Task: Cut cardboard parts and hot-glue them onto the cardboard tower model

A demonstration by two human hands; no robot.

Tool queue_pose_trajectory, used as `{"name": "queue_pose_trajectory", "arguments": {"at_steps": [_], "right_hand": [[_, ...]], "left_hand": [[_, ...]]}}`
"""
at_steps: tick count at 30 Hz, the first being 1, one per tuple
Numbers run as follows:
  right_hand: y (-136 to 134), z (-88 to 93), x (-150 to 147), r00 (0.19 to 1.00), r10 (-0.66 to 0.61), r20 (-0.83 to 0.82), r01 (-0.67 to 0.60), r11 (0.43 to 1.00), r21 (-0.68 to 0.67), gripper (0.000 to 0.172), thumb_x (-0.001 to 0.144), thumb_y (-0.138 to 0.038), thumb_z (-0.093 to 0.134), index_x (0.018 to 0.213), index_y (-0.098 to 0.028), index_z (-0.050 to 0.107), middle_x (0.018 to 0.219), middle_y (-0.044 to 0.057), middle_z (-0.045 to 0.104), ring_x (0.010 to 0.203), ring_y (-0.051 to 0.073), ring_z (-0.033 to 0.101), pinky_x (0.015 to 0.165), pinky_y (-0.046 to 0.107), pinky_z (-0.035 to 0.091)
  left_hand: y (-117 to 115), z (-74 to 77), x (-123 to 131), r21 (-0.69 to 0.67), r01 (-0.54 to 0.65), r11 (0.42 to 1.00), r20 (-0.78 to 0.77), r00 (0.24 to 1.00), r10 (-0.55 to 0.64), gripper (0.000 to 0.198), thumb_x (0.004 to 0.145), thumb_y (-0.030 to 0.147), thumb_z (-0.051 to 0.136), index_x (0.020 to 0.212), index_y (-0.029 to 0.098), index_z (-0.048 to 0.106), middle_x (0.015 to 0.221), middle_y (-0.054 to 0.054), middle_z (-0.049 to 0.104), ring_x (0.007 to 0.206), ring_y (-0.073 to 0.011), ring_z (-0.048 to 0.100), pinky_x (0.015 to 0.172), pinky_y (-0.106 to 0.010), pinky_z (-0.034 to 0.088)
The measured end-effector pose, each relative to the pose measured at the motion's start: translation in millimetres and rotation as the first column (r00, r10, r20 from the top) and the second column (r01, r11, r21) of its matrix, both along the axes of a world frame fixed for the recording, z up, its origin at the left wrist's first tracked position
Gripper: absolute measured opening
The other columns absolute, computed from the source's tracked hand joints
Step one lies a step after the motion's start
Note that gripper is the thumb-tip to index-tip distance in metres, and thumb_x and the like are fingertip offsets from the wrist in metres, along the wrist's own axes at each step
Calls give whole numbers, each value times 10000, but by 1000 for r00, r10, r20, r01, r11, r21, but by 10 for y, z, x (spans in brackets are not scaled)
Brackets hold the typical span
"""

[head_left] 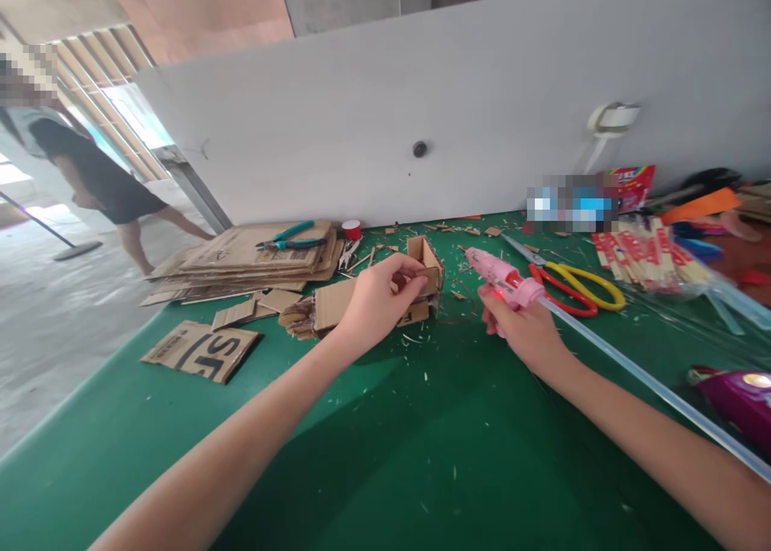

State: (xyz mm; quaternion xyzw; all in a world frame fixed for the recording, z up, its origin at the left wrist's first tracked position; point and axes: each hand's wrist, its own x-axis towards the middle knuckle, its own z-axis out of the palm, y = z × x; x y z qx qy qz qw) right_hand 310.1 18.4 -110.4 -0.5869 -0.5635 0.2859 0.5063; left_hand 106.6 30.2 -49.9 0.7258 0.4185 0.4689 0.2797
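Observation:
My left hand [381, 295] pinches a small cardboard piece [429, 280] at the right end of a cardboard model [331, 306]. The model lies on the green table, with a box-like open end [426, 254] and rounded cardboard layers at its left. My fingers hide part of its middle. In my right hand [525, 326] is a pink glue gun [503, 276], its nozzle pointing up and left, apart from the model. A long translucent glue stick [638, 374] runs out of the gun's back, over my right forearm. A red light glows on the gun.
Stacked cardboard sheets [205, 254] carry teal-handled pliers [292, 238] at the back left. A printed cardboard piece [201, 350] lies nearer. Right of the glue gun are scissors [572, 286], packaged sticks [638, 250] and a purple object [735, 402]. A person [96, 165] stands beyond the table.

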Motion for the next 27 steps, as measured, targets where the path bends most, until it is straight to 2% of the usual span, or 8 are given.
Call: {"name": "queue_pose_trajectory", "arguments": {"at_steps": [10,14,20,27], "right_hand": [[32,-31,-16,999,-40,8,41,998,-40,382,761,-556,571,818,-179,596,536,-13,556,413,128,517,379,248,419],[18,-10,-25,999,-27,30,29,999,-42,372,765,-547,565,827,-182,596,539,-11,556,424,132,522,387,250,427],[-19,54,-51,998,-31,59,33,999,-42,358,759,-532,561,829,-183,596,523,-6,548,441,139,519,402,254,425],[-35,70,-62,995,-36,88,41,997,-66,362,753,-548,554,807,-192,591,525,-10,551,468,148,527,427,260,416]], "left_hand": [[15,-27,-12,0,1,1000,-37,999,-1,75,790,200,598,854,197,637,790,-20,652,661,-110,551,576,-203,380],[16,-41,-10,45,-5,999,-44,999,7,79,798,199,588,855,199,643,787,-21,651,666,-116,551,578,-206,385],[9,-86,-4,130,-51,990,-165,984,73,98,834,228,556,892,195,627,732,-5,639,619,-107,532,569,-209,400],[36,-146,15,216,-78,973,-190,974,120,74,821,198,560,874,197,612,688,28,631,560,-86,523,554,-204,415]]}}
